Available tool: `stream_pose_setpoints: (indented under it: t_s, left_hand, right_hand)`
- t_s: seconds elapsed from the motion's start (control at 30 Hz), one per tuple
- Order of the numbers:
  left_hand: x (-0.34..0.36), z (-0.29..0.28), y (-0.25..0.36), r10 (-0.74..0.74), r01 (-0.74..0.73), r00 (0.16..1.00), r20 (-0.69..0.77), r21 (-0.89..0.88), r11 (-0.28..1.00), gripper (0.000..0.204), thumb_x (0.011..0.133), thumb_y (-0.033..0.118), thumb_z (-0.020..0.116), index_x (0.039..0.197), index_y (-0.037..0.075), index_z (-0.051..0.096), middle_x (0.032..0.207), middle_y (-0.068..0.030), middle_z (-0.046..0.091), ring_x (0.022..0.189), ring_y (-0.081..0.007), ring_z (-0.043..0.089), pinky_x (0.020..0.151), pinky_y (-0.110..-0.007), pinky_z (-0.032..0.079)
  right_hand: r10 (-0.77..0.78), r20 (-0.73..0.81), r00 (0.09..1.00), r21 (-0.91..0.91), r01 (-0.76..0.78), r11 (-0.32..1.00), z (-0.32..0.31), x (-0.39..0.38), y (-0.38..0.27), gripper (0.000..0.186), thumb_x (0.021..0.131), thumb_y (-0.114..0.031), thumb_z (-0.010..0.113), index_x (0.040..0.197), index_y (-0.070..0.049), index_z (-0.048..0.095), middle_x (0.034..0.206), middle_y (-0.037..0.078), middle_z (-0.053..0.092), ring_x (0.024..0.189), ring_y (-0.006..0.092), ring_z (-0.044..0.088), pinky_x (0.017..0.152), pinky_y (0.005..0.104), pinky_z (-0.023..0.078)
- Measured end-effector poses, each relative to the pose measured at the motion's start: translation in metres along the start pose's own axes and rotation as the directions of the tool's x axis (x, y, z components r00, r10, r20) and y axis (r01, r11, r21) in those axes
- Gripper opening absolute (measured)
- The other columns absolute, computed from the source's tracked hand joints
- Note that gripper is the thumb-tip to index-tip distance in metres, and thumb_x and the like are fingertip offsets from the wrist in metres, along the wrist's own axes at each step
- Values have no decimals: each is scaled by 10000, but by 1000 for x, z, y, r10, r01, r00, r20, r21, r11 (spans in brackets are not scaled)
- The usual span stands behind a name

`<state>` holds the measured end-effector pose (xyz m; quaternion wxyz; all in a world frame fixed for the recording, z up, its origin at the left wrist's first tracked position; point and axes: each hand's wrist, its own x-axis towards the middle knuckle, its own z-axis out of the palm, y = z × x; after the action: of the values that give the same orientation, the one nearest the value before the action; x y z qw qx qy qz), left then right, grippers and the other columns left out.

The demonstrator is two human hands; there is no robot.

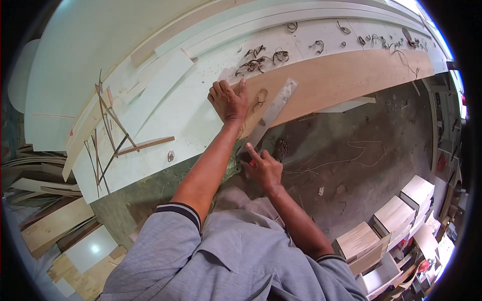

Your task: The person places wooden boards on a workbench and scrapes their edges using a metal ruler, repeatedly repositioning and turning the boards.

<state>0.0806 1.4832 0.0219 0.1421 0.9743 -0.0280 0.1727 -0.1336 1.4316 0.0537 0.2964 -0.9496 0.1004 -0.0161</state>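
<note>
A long brown wooden board (341, 80) lies along the near side of a white work surface, its front edge jutting over the floor. My left hand (229, 100) bears down at the board's left end, fingers curled and thumb stretched toward the far edge. Closed round the red handle of a handsaw (273, 109) is my right hand (263, 168), its index finger laid along the blade's base. The broad grey blade slants up and away across the board, just right of my left hand. A curled shaving (260, 96) rests on the board beside the blade.
Dark curled scraps (258, 62) are strewn behind the board. Thin wood strips (108, 118) stand crossed on the left of the white surface (165, 128). Stacked wooden boxes (361, 240) stand at lower right, offcuts (45, 180) at far left. A thin cord (351, 163) trails over the floor.
</note>
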Motion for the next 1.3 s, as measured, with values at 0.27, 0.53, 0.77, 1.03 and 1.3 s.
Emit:
stream_pose_setpoints:
  t_s: [0.27,0.53,0.77,1.03,1.3]
  left_hand:
    - [0,-2,-3,28,-28,999,-42,4,1000,526,920,565,655,946,53,533,999,-143,547,986,-328,538,907,-461,417]
    - [1,-5,-4,7,-5,1000,15,-149,989,482,918,484,681,1006,29,548,1078,-171,568,1052,-369,544,938,-498,418]
    - [-75,-58,-42,387,-377,922,-26,-298,877,536,911,491,704,1063,3,539,1133,-214,555,1145,-424,524,970,-557,405]
    - [-127,-60,-61,-105,225,901,421,-247,942,451,956,439,668,895,-3,600,876,-225,654,846,-446,639,735,-546,477]
    - [-131,-41,-64,-42,135,924,379,-223,965,345,1013,296,575,948,-41,609,937,-285,664,912,-497,627,797,-570,463]
  right_hand:
    - [77,93,993,3,-77,997,0,-16,-17,687,747,-329,859,1391,-285,625,847,90,595,697,295,668,601,435,539]
    - [100,-223,970,-26,-109,994,-17,-7,3,679,748,-421,865,1383,-309,650,797,67,575,669,272,650,579,419,519]
    - [477,-434,764,-105,-569,815,-104,-144,113,669,777,-524,825,1374,-271,659,856,89,644,747,297,680,636,446,537]
    - [671,-356,651,-96,-739,666,-133,-208,139,640,779,-540,815,1324,-226,700,881,107,700,824,302,700,747,452,539]
    - [694,-279,664,91,-701,707,-180,-205,179,653,763,-584,797,1311,-240,711,893,116,714,845,308,707,764,443,539]
